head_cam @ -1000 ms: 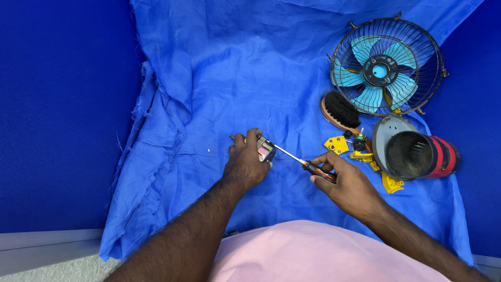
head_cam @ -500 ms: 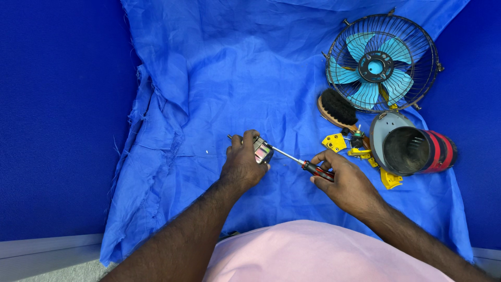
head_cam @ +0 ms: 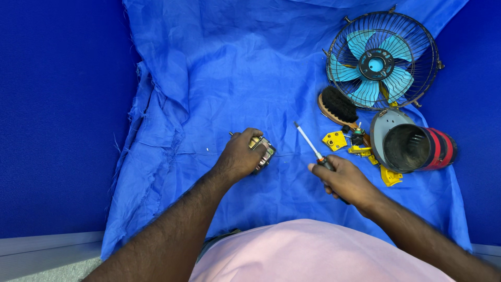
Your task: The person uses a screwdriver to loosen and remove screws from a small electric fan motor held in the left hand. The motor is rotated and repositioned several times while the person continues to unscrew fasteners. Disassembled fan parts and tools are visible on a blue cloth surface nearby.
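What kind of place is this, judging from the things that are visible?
Probably a small repair workbench: a blue cloth carries fan parts, a caged fan, a motor housing and a brush, while the right hand holds a screwdriver.

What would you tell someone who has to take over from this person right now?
Left hand grips a small metal part on the blue cloth.
Right hand holds a screwdriver, tip lifted clear of the part.
To the right: caged fan, brush, yellow plastic pieces, red and grey housing.
Done: the fan lies in separate pieces.
Left: the part in the left hand looks unfinished; how far along, I cannot tell.
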